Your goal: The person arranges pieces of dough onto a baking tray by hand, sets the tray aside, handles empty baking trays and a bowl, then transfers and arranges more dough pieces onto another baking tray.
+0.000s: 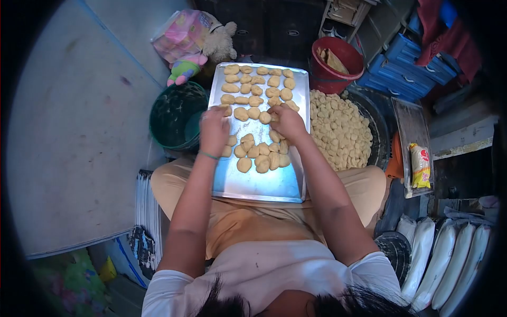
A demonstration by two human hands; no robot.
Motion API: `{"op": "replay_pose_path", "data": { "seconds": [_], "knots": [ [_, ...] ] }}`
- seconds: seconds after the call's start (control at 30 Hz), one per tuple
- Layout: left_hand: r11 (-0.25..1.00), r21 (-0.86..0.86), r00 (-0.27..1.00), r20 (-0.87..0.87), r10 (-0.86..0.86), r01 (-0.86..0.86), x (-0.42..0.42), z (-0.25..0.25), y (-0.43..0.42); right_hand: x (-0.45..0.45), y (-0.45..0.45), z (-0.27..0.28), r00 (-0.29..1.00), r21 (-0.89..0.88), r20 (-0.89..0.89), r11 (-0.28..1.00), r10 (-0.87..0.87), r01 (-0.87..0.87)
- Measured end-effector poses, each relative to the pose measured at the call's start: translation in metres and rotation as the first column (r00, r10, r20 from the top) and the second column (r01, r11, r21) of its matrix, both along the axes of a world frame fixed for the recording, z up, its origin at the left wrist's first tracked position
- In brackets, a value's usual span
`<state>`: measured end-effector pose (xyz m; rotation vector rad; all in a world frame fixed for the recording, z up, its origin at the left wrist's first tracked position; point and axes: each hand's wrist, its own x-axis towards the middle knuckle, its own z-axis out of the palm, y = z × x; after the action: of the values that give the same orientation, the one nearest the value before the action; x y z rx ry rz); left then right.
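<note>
A silver metal tray (227,177) rests across my lap and holds rows of small pale dough pieces (254,113). At the tray's left edge, my left hand (214,131) curls its fingers round a dough piece (226,110) at the end of a middle row. My right hand (290,123) has its fingers closed on another dough piece at the right side of the same row, mostly hidden under them. Upper rows lie in fairly neat lines, while the lower pieces (262,163) sit bunched together below my hands.
To the right, a large dark basin (377,119) holds a heap of dough pieces (338,129). Behind it stands a red bucket (338,74); a green bucket (177,119) is on the left. A yellow-and-white packet (420,166) lies on a worn board (409,119). Long white packages (438,264) stand lower right.
</note>
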<state>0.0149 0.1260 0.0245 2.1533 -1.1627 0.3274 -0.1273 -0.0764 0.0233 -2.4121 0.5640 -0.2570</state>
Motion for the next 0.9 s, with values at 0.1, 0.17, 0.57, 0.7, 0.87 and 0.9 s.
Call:
{"op": "replay_pose_path", "data": {
  "seconds": [0.1,0.17,0.57,0.7,0.87,0.9],
  "knots": [
    [0.959,0.087,0.963,-0.037,-0.268,0.27,-0.022,-0.006,-0.043,-0.002,-0.013,-0.018,0.987,0.053,0.113,0.992,-0.117,0.112],
    [0.969,0.184,0.986,-0.016,-0.167,0.167,-0.009,-0.027,-0.054,-0.007,-0.014,-0.014,0.966,0.05,0.156,0.978,-0.208,0.203],
    [0.941,0.276,0.957,0.156,-0.246,0.197,-0.021,-0.021,-0.079,-0.026,-0.017,-0.011,0.924,0.089,0.325,0.979,-0.2,0.181],
    [0.937,0.304,0.968,0.124,-0.217,0.171,-0.027,-0.012,-0.084,-0.048,-0.021,-0.013,0.991,0.141,0.065,0.982,0.115,-0.123],
    [0.967,0.192,0.983,-0.108,-0.147,0.166,-0.042,0.011,-0.041,-0.053,-0.025,-0.027,0.996,0.388,0.093,0.92,0.012,-0.048],
    [0.967,0.193,0.975,-0.18,-0.13,0.165,-0.043,0.012,-0.026,-0.055,-0.026,-0.028,0.99,0.459,0.124,0.888,-0.066,0.002]
  ]
}}
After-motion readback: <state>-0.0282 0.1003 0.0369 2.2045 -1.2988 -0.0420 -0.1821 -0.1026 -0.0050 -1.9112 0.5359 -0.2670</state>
